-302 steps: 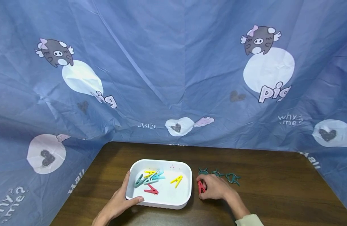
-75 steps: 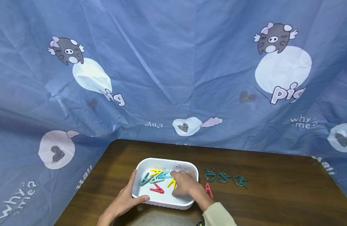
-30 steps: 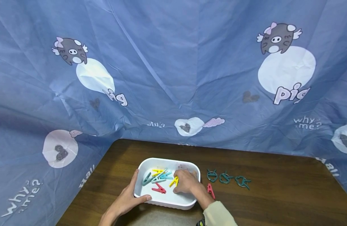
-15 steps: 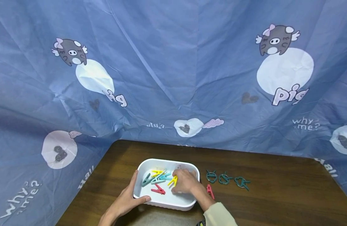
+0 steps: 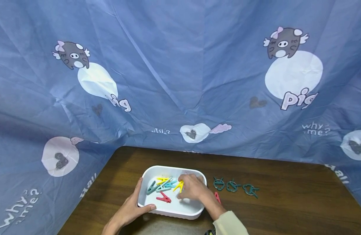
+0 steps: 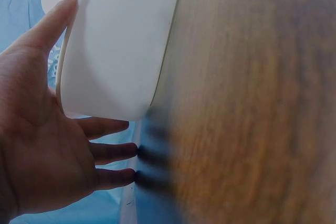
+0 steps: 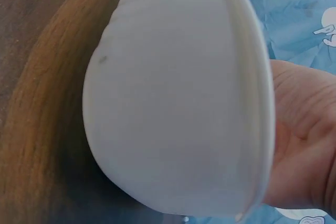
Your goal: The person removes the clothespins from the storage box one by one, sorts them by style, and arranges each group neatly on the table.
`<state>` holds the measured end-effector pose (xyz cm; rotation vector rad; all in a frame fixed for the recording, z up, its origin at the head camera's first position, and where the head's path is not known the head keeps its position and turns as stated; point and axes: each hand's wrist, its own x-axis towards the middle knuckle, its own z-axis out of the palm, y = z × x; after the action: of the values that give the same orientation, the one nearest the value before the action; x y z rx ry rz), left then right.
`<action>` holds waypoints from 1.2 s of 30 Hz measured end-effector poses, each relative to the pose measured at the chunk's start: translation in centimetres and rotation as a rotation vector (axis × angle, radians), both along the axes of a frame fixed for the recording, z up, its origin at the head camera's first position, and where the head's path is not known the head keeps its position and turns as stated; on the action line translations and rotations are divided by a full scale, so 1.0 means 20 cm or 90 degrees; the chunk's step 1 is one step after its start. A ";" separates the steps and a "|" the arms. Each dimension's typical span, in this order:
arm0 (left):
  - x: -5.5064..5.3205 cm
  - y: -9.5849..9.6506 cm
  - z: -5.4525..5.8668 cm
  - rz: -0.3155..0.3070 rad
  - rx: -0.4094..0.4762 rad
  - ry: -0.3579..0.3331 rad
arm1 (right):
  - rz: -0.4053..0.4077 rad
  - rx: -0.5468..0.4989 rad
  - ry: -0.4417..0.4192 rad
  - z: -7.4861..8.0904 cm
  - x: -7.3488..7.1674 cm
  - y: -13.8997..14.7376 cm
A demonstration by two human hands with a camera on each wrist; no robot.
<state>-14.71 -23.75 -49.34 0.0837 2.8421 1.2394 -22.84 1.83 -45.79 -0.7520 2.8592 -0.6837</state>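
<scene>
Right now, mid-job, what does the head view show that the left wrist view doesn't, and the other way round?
Only the head view: the right hand in the white tray, the one red clothespin, yellow clothespins and blue-green clothespins there, plus another red clothespin and three dark green ring clips on the table.

Only the left wrist view: three outstretched fingers beyond the tray's wall.

Both: the left hand, tray, table and blue printed cloth.
</scene>
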 end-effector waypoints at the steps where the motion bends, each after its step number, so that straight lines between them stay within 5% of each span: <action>1: 0.00 0.00 0.00 0.000 0.000 -0.001 | 0.000 0.002 0.005 0.00 0.00 0.00; 22: 0.00 0.00 0.00 0.000 0.009 -0.021 | 0.001 -0.027 -0.009 0.12 0.03 0.10; 36: 0.00 0.00 0.00 -0.002 0.009 -0.026 | -0.023 -0.024 -0.006 0.13 0.04 0.22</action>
<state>-14.72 -23.83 -49.28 0.0621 2.7983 1.2465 -22.05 6.15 -43.25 -0.7016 2.8663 -0.7468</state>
